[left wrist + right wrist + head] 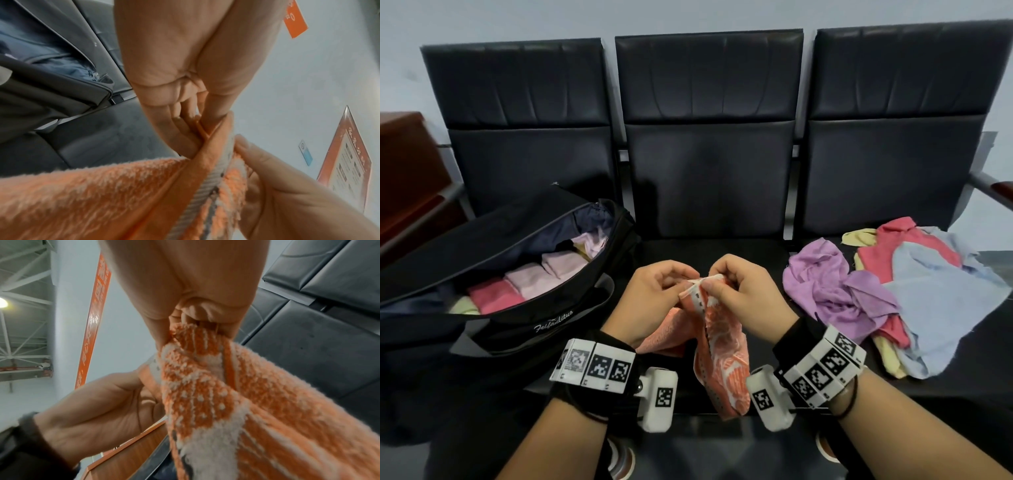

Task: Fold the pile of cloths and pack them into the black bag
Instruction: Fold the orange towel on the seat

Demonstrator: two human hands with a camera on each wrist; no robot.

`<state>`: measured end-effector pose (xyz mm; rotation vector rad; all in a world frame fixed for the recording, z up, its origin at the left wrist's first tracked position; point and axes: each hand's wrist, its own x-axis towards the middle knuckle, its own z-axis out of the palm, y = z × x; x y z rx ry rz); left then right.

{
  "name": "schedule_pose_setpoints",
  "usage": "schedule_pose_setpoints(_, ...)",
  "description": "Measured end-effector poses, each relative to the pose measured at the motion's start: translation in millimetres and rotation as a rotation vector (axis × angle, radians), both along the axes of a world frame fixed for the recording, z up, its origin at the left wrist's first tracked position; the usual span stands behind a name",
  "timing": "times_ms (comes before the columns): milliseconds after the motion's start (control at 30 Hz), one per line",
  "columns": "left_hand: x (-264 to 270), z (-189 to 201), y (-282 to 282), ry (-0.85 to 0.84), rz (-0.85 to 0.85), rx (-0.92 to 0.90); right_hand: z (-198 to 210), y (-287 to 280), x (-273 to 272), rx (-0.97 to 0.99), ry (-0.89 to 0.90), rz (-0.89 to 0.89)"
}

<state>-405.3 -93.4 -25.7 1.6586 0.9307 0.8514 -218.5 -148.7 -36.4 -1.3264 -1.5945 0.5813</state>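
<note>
On the bench [709, 212] the black bag [517, 308] sits left, already part-filled, and the loose pile of cloths [893, 291] right. Between them both hands, left hand [657, 291] and right hand [743, 291], pinch the top edge of an orange towel [722, 346] hanging down (fingers curled tight). Best to slide the pinches apart to the corners first, I'd say, so it folds square.

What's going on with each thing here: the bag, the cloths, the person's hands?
black bag: unzipped, on the left seat, folded cloths lined up inside.
orange patterned cloth: unfolded, hanging from both hands over the middle seat.
left hand: pinching the cloth's top edge.
right hand: pinching the same edge, right beside the left.
pile of cloths: unfolded, crumpled on the right seat.
</note>
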Motion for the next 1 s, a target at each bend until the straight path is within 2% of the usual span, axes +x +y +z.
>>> schedule_pose_setpoints(300, -2, 4, -6, 0.001, -0.112, -0.086, -17, 6, 3, 0.009, -0.004, -0.132)
schedule_pose_setpoints(467, 1, 4, -9, 0.113, -0.115, 0.101, -19, 6, 3, -0.01, 0.05, -0.138)
schedule_pose_setpoints(600, 3, -2, -6, 0.176, -0.017, 0.261, -17, 4, 4, -0.032, 0.1, -0.114)
schedule_pose_setpoints(667, 2, -4, -4, 0.19, 0.044, 0.343, -15, 2, 8, -0.063, 0.085, -0.042)
schedule_pose_setpoints(800, -6, 1, 3, 0.17, 0.185, 0.488, -17, -3, 22, -0.218, -0.109, 0.218)
schedule_pose_setpoints(1000, -18, 24, 12, 0.083, 0.301, 0.592, -35, -6, 32, -0.364, -0.615, 0.308)
